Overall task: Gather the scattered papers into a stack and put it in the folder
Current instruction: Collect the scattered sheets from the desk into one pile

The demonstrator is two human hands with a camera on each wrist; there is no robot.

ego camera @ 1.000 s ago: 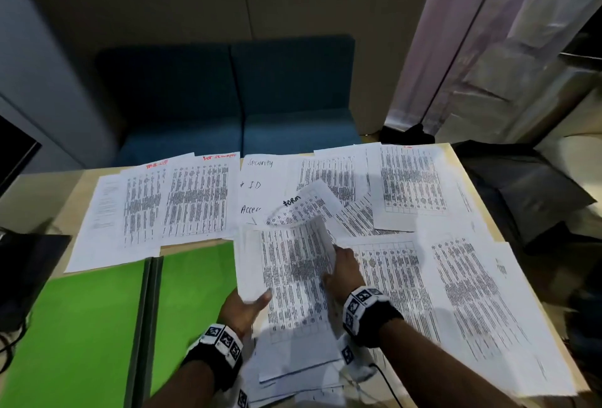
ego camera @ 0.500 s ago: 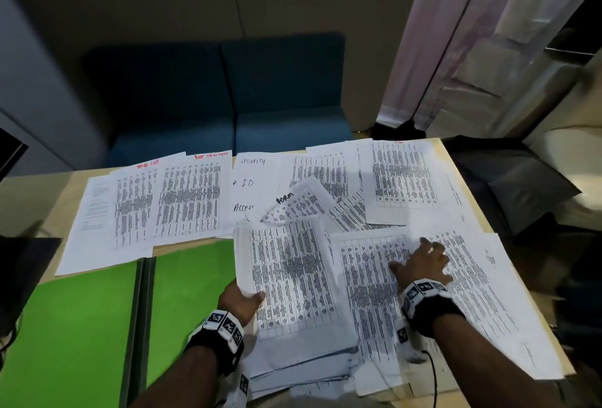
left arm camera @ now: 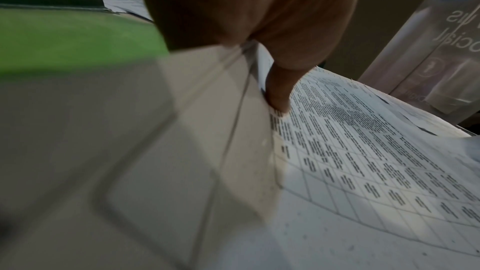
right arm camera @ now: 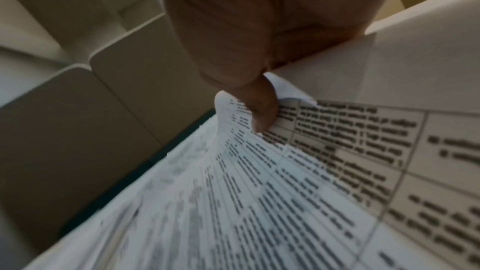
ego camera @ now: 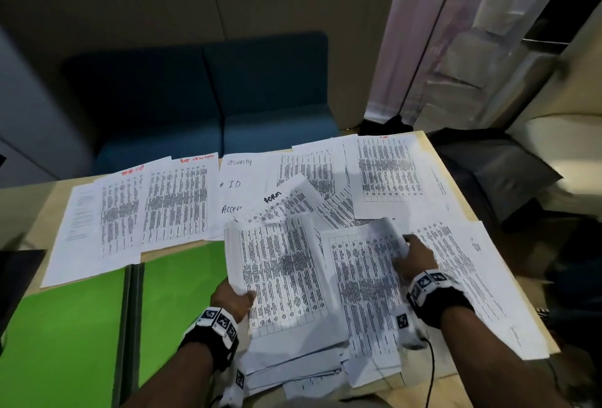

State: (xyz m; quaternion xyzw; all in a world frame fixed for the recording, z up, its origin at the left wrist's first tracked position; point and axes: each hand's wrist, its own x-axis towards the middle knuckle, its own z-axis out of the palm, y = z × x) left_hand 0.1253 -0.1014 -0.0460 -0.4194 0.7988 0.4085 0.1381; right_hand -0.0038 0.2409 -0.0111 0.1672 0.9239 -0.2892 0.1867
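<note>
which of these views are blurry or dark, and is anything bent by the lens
Head view: dim room, table edges bowed by the wide lens, printed rows unreadable, sharpest of the three. Left wrist view: the stack under the left hand is fairly sharp, the green folder and near sheet edges smeared. Right wrist view: the right hand pinches a curled sheet, text motion-blurred, background soft.

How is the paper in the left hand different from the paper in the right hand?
The left hand holds a pile of sheets by its left edge; the right hand pinches a single sheet at its far right corner. The pile's top sheet lies nearly flat; the single sheet's corner curls upward. Both are white and carry printed tables.
</note>
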